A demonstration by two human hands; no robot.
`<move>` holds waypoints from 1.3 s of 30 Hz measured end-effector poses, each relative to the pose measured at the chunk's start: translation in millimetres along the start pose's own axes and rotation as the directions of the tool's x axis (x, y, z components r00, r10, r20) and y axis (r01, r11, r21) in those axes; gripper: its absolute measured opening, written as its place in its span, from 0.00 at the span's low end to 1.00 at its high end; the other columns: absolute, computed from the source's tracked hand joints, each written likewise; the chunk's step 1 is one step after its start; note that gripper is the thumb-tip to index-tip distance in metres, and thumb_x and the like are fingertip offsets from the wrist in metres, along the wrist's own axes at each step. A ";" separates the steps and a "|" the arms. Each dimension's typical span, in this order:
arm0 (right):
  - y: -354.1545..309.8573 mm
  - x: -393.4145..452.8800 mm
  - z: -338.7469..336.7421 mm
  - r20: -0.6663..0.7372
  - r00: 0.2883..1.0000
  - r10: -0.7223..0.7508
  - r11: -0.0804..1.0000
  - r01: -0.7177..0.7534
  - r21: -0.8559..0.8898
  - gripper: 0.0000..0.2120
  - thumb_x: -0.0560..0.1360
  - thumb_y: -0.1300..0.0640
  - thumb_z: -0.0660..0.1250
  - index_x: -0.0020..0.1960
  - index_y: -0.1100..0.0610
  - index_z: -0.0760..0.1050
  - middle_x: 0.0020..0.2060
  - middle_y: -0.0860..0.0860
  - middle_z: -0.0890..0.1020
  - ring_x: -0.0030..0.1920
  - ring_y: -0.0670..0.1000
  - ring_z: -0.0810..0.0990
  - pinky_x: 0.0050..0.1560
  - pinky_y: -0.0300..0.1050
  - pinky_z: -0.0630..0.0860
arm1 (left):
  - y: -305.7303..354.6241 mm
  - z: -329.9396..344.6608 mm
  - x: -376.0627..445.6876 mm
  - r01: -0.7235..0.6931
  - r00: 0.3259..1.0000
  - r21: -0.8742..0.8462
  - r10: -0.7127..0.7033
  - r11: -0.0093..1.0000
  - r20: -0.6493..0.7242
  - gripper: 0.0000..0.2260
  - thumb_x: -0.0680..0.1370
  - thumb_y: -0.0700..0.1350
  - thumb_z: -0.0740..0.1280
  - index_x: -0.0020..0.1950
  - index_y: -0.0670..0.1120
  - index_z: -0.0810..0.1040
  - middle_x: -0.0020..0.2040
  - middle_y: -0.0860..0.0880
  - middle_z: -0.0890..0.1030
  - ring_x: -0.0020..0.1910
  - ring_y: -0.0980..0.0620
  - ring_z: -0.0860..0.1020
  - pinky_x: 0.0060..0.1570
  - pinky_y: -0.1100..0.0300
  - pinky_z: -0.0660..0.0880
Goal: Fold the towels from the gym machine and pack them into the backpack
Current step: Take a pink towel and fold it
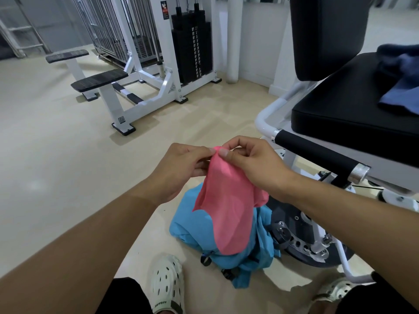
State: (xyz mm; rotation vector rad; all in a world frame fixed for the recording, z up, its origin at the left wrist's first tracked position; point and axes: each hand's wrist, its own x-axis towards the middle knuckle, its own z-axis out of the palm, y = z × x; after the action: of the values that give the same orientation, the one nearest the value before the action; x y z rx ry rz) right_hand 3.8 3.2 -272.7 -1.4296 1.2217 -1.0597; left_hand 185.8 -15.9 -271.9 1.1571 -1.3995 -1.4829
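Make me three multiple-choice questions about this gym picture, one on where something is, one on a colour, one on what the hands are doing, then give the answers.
1. Where does the blue towel lie?
A. on the machine seat
B. on the floor
C. in the backpack

2. What colour is the backpack?
A. black
B. light blue
C. pink

3. How is the pink towel held?
A. draped over one forearm
B. pressed flat on the floor
C. pinched at its top by both hands

Answers:
1 A, it rests on the black machine seat.
2 B, light blue fabric shows on the floor.
3 C, the left hand and right hand pinch its top edge; it hangs down.
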 end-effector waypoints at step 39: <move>17.8 -0.3 2.1 0.172 0.985 -0.013 0.610 0.144 -0.780 0.08 0.75 0.49 0.72 0.50 0.52 0.77 0.42 0.47 0.82 0.46 0.52 0.79 0.50 0.44 0.73 | -18.3 -92.2 31.0 0.019 0.646 0.277 0.200 0.961 -0.737 0.09 0.82 0.50 0.65 0.54 0.47 0.81 0.45 0.52 0.79 0.41 0.55 0.74 0.43 0.61 0.69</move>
State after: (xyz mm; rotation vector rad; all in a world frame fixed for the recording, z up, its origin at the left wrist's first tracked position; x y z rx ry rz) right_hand 2.7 2.7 -290.6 -2.2100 1.6235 -0.4080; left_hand 266.2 -70.3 -291.6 1.5991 -1.0208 -0.5725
